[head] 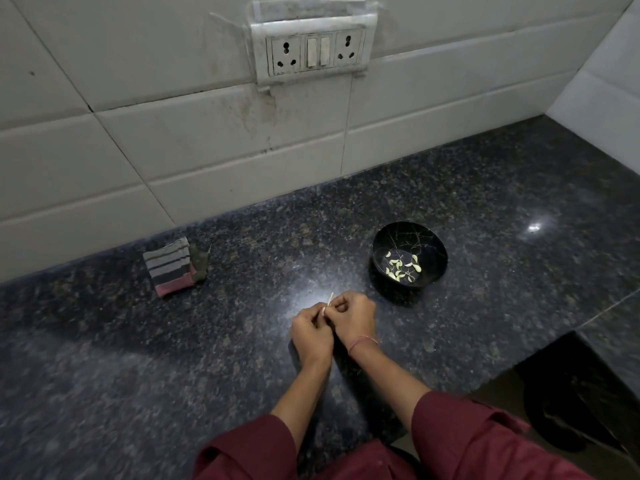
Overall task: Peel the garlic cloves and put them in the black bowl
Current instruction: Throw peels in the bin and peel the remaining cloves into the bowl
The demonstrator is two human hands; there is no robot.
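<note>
My left hand (pixel 310 333) and my right hand (pixel 354 315) meet over the dark granite counter (pixel 173 358), fingers curled together round a small garlic clove (pixel 325 310) that is mostly hidden. A thin pale strip of skin (pixel 330 298) sticks up from between the fingertips. The black bowl (pixel 435 252) stands on the counter to the upper right of my hands, about a hand's width away. Several peeled pale cloves (pixel 403 266) lie in its bottom.
A folded striped cloth (pixel 169 268) lies at the left near the tiled wall (pixel 173 150). A switch and socket plate (pixel 317 50) is on the wall above. A dark recess (pixel 571 403) lies at the lower right, past the counter's edge.
</note>
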